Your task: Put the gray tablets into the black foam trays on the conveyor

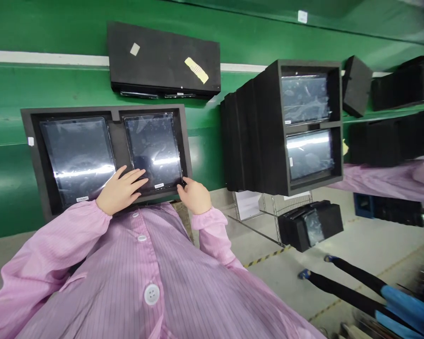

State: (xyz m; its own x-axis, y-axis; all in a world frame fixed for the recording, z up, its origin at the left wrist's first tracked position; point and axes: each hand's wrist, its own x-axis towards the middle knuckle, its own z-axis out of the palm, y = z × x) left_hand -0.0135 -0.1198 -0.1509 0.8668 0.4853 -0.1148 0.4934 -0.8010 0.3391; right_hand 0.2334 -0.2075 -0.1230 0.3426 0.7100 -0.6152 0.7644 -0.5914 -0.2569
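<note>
A black foam tray [118, 155] lies in front of me on the green bench, with two dark flat screens in its compartments. The left screen [79, 150] and the right screen [153, 146] have shiny, wrinkled film and a small white label near the lower edge. My left hand [120, 190] is open, fingers spread over the tray's near side between the two screens. At the tray's near right corner is my right hand [196, 196], thumb and forefinger closed on the tray edge beside the right screen. Its other fingers are partly hidden.
Behind the tray stands a black foam block [162, 61] with tape pieces. To the right is a stack of foam trays [268, 132], its end tray holding two screens. A co-worker's pink sleeve [385, 181] reaches in farther right. A wire cart [257, 207] stands below.
</note>
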